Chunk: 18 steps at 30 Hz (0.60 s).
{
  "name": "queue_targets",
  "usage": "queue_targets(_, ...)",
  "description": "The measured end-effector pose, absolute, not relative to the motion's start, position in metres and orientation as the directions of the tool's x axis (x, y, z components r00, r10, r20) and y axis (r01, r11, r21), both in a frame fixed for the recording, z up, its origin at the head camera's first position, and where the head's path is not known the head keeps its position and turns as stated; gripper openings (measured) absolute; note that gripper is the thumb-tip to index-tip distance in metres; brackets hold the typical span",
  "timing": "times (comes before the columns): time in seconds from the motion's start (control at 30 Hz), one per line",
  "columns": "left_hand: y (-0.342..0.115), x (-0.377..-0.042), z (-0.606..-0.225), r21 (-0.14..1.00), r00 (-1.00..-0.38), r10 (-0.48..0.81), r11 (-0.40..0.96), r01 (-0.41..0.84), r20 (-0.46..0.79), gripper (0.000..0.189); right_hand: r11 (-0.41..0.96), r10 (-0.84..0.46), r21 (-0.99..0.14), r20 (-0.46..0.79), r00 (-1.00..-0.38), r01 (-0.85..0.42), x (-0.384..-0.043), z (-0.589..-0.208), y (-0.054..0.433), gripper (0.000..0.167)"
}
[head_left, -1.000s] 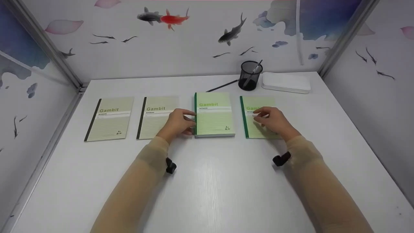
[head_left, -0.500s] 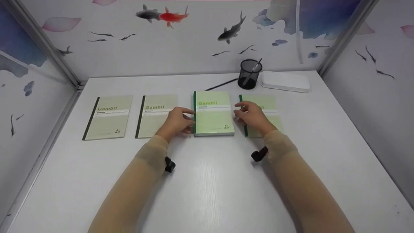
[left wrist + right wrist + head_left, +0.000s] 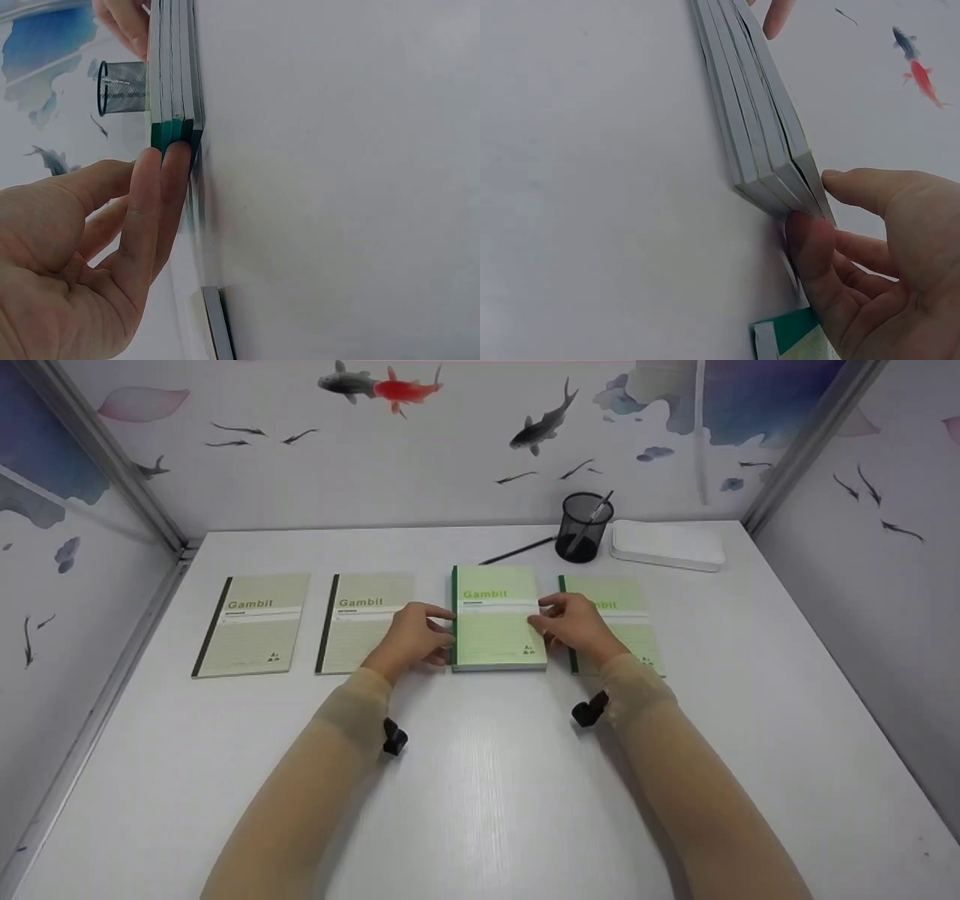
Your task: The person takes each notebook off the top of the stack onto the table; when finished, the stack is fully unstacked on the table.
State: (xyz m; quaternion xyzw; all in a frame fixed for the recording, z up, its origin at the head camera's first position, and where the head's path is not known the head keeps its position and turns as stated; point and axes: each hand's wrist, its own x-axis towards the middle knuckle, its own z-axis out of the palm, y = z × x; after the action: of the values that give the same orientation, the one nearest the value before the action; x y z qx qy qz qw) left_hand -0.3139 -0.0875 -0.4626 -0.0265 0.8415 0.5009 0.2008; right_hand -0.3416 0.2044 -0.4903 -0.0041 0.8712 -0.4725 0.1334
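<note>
In the head view, a stack of several green notebooks [image 3: 495,630] with dark green spines lies between my two hands. My left hand [image 3: 412,637] holds its fingertips against the spine side, fingers fairly straight; the left wrist view shows two fingertips [image 3: 176,161] right at the spines. At the stack's right edge is my right hand [image 3: 574,622], its thumb [image 3: 844,184] over the top cover's edge and its fingers curled against the page edges. A green notebook [image 3: 634,641] lies partly hidden beneath the right hand. Beside the left hand is a grey-beige notebook [image 3: 349,637].
Another grey-beige notebook [image 3: 251,626] lies at the far left of the white table [image 3: 480,780]. Behind the stack are a black pencil [image 3: 517,550], a black mesh pen holder [image 3: 581,547] with a pen in it, and a white case [image 3: 667,545].
My right hand has moved left, from over the right-hand green notebook to the stack's right edge, and now touches it. The left hand has stayed at the spine.
</note>
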Motion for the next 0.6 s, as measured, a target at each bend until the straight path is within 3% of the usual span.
queue_targets(0.3, -0.0849, -0.3151, -0.4616, 0.814, -0.92, 0.178, 0.543, -0.205, -0.35, 0.055, 0.562, -0.132, -0.815, -0.255, -0.958, 0.14, -0.3477, -0.4882, 0.2085, 0.054)
queue_targets(0.6, -0.0876, -0.3155, -0.4674, 0.833, -0.922, 0.17, 0.508, -0.221, -0.348, 0.046, 0.538, -0.137, -0.825, -0.288, -0.948, 0.173, -0.3464, -0.4861, 0.2058, 0.05)
